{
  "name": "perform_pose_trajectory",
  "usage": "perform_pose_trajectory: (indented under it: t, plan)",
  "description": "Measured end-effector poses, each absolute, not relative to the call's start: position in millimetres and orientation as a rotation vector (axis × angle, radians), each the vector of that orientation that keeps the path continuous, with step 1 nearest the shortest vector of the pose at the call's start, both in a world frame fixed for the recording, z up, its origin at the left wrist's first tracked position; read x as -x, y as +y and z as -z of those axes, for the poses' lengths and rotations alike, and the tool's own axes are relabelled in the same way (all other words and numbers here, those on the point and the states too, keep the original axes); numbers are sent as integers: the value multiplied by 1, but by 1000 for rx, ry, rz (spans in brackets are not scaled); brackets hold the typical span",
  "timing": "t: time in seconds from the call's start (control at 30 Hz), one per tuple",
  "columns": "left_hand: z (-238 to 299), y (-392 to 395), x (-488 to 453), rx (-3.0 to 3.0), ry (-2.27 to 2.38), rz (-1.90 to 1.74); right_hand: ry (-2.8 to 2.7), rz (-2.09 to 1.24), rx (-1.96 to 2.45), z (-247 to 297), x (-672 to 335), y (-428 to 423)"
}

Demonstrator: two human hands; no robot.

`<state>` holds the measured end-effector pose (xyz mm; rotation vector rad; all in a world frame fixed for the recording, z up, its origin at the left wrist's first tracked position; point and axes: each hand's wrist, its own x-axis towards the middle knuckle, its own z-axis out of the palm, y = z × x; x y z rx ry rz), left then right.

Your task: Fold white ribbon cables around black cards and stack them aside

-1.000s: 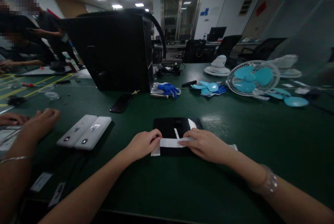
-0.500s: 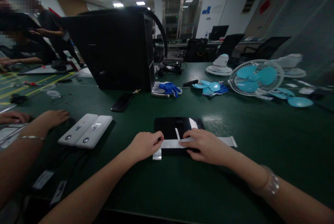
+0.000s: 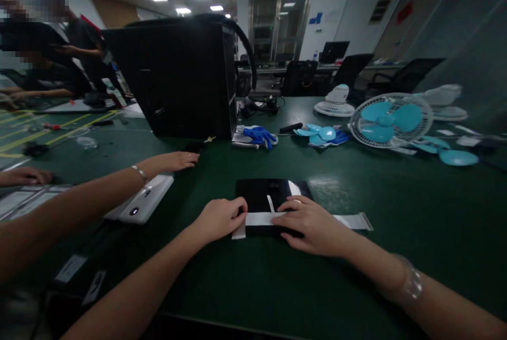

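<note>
A black flat rectangular device [image 3: 255,192] lies on the green table, with a white flat ribbon cable [image 3: 257,219] stretched across its near part. My left hand [image 3: 222,217] is closed in a pinch on the cable at the device's left edge, where a short end of cable hangs toward me. My right hand [image 3: 312,223] rests over the cable, fingertips and thumb gripping it; part of the cable is hidden underneath. Its far end sticks out to the right. A narrow white strip [image 3: 270,204] stands up from the cable beside my right fingertips.
Another person's hand [image 3: 178,160] reaches over white power banks [image 3: 152,200] to a dark phone [image 3: 194,147]. Behind stand a black computer case [image 3: 178,81], blue-and-white gloves [image 3: 255,137], blue fan blades [image 3: 317,132] and a white fan grille [image 3: 390,120]. Several people are at the far left.
The other person's arm has reached rightward across the power banks to the phone. My hands stay nearly in place; the cable's right end shows slightly farther right. The view has shifted a little.
</note>
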<state>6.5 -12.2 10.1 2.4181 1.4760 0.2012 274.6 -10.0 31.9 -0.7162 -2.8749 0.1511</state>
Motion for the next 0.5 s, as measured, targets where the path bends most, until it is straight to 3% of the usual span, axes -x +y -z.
perform_pose_trajectory:
  t: [0.5]
  plan:
    - [15, 13, 12, -1889, 1526, -609, -2710, -194, 824, -28, -285, 3]
